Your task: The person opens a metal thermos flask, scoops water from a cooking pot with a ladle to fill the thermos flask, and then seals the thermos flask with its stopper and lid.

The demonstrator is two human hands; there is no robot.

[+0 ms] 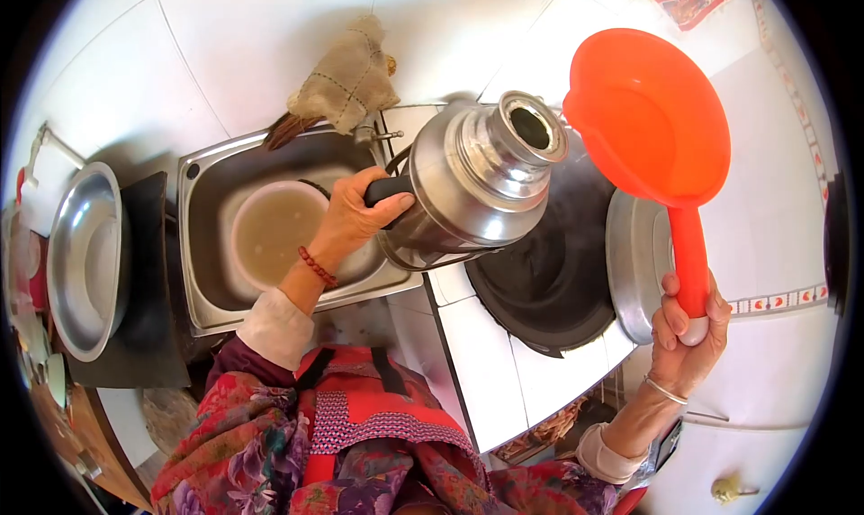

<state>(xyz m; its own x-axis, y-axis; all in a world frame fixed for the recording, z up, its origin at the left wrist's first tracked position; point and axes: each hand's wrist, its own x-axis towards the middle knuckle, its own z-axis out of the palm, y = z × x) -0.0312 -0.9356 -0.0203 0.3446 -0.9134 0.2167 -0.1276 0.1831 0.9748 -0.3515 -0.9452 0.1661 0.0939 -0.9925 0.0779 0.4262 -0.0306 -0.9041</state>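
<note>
My left hand [353,216] is wrapped round the black handle of a steel thermos flask [477,186]. The flask leans to the right with its mouth uncovered, above the edge between sink and stove top. In my right hand [688,335] is the handle of a red plastic ladle [652,119], raised with its bowl at the upper right. Below and between them lies a large dark wok [549,285], partly hidden by the flask. A round metal lid or basin [634,263] stands against the wok's right side.
At the left, a steel sink [211,285] holds a round basin of cloudy water [279,227]. A cloth [351,78] covers something by the tap. A metal basin [87,263] stands upright at the far left. White tiles [486,362] edge the wok.
</note>
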